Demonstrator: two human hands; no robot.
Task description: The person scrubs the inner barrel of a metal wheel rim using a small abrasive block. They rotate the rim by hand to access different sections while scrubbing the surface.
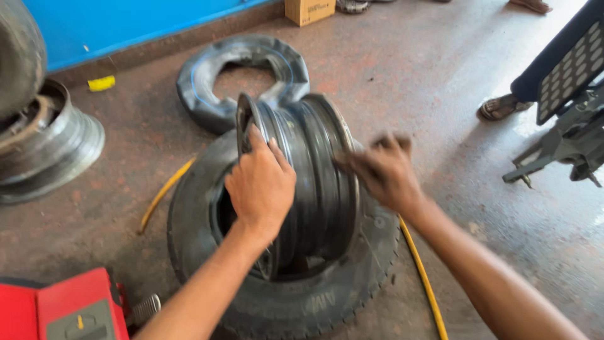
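Note:
A dark steel wheel rim [314,170] stands on edge inside a black tyre [296,302] that lies flat on the floor. My left hand [261,182] grips the rim's near flange at its upper left. My right hand [384,173] is blurred at the rim's right flange, fingers curled against its edge; whether it grips the rim or only touches it is unclear.
A limp black inner tube [207,82] lies behind the tyre. Another rim [50,145] sits at far left. A yellow hose [425,277] runs under the tyre. A red machine [63,308] is at bottom left. A person's sandalled foot [500,107] and a grey stand [566,145] are at right.

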